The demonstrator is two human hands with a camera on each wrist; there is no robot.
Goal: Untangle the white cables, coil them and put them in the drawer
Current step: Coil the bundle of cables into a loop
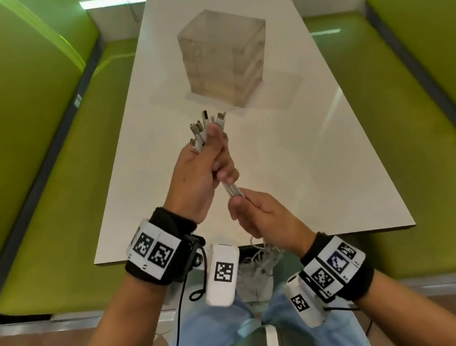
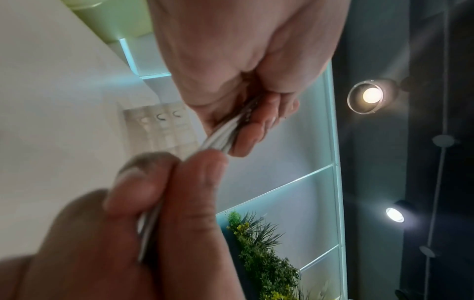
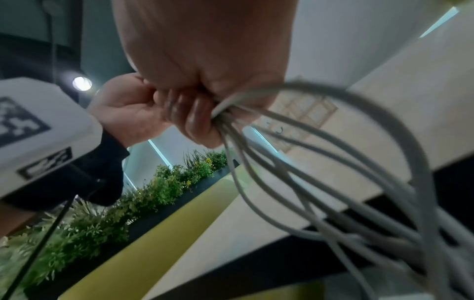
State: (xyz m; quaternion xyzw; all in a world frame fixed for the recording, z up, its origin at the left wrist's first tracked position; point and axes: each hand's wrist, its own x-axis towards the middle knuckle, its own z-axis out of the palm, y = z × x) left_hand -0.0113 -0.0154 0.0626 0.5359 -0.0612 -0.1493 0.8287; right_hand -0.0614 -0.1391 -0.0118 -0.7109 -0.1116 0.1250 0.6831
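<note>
White cables (image 1: 233,192) run taut between my hands above the counter (image 1: 293,163). Left hand (image 1: 197,174) fingers clench the plug ends, keeping them aligned; right hand (image 1: 259,215) fingers pinch the bundle below, apparently to comb out tangles. Slack hangs off the edge. Drawer box (image 1: 223,56) sits beyond, shut.

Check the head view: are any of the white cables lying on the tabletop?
No: the white cables run between the left hand and right hand, then hang below the table edge.

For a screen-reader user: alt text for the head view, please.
Left hand grips a bundle of white cables near their plugs while right hand pinches them lower, above a white table holding a translucent drawer box.
</note>
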